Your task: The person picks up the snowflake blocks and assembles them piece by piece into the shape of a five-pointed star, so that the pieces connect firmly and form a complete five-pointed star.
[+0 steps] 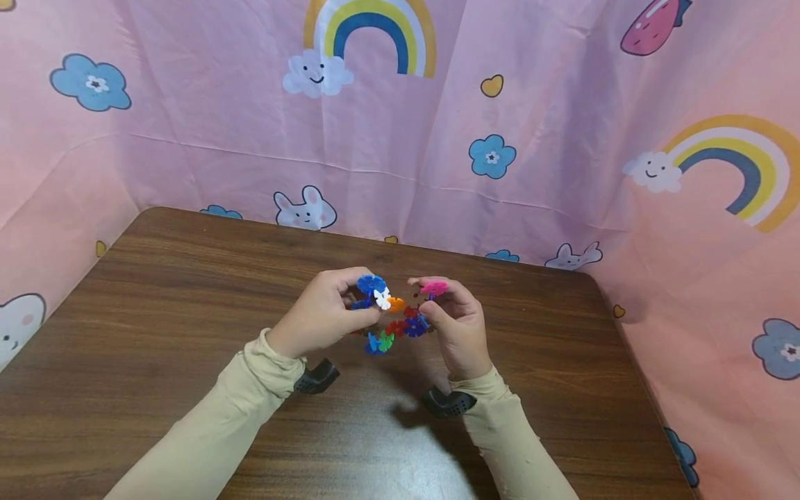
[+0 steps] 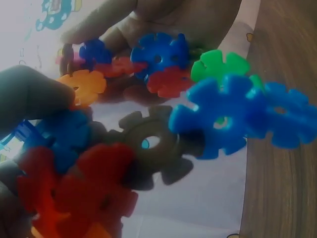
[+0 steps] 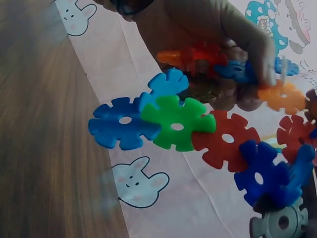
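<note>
Both hands hold up a linked loop of notched plastic snowflake discs above the table. My left hand [image 1: 328,312] grips its left part, thumb and fingers around discs near a blue disc [image 1: 371,284], a white disc [image 1: 382,299] and an orange disc [image 1: 396,304]. On the right, my right hand [image 1: 459,326] pinches the loop beside a pink disc [image 1: 433,287]. A green disc [image 3: 166,114] hangs at the near side, joined to blue and red discs. In the left wrist view, a brownish disc [image 2: 130,141] links red and blue ones. Fingers hide part of the loop.
The brown wooden table [image 1: 156,389] lies below the hands. A pink patterned curtain [image 1: 400,139] hangs behind it and at both sides. Black wrist devices, one at the left cuff [image 1: 317,377] and one at the right cuff [image 1: 448,403], stick out inward.
</note>
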Tool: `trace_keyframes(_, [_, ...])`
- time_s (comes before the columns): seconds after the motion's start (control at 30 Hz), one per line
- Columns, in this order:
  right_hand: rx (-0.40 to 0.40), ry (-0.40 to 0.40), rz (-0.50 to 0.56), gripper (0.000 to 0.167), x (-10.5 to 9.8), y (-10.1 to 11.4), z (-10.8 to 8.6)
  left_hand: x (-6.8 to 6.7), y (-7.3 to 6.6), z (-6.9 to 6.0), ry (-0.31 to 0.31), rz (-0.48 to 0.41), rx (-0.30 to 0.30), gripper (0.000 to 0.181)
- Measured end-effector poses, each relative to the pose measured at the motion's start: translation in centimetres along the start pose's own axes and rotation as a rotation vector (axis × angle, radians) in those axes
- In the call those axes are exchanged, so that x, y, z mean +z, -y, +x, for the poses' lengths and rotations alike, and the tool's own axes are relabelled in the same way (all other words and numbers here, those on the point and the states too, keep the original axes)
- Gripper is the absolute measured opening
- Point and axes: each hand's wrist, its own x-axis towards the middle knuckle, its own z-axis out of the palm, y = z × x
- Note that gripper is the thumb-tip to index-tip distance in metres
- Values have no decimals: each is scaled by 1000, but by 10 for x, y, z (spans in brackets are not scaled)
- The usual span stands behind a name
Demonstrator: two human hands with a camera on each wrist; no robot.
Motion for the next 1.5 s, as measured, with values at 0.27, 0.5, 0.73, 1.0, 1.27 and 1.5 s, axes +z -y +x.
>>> trace_keyframes(0.27, [5, 1, -17, 21, 1, 0, -2, 1, 3, -1, -13, 7, 30, 16])
trace_keyframes(0.5, [37, -16, -35, 22, 2, 2, -2, 2, -3, -1, -28, 12, 42, 13])
trace_keyframes(0.73, [30, -18, -48, 15, 3, 4, -2, 5, -5, -1, -57, 13, -7, 11])
trace_keyframes(1.0, [18, -70, -36, 12, 4, 4, -3, 0, -5, -1, -71, -63, -95, 11])
trace_keyframes(1.27, [-5, -67, -7, 16, 6, 3, -2, 2, -5, 1, -63, -63, -104, 17])
trace_keyframes(1.5, [25, -75, 13, 20, 8, 5, -4, 5, -6, -1, -71, -64, -129, 17])
